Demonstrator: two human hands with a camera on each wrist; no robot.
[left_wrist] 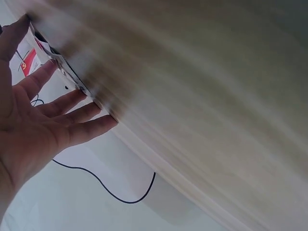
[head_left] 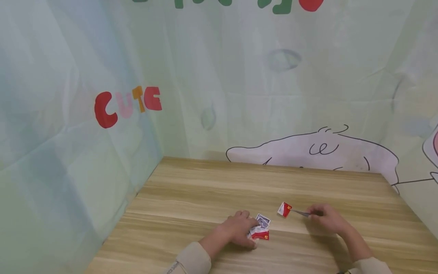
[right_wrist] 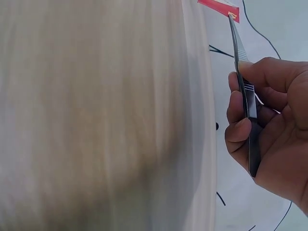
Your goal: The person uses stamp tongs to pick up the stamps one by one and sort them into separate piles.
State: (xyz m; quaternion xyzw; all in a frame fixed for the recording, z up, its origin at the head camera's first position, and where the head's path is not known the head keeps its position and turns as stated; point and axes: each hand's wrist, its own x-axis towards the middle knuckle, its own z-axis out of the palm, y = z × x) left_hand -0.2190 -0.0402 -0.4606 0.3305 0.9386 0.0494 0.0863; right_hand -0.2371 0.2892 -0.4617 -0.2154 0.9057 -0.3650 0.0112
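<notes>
In my right hand I pinch a pair of metal tweezers between thumb and fingers. Their tips grip the corner of a small red and white card, which looks raised off the table in the right wrist view. My left hand lies on the table with fingers spread, its fingertips touching the surface. Against its thumb and index finger is a loose pile of small cards, some red and white, others with a grey picture. Part of the pile is hidden under the hand.
The wood-grain table reaches back to a pale printed curtain with a cartoon outline. Another stretch of curtain with coloured letters hangs along the left edge.
</notes>
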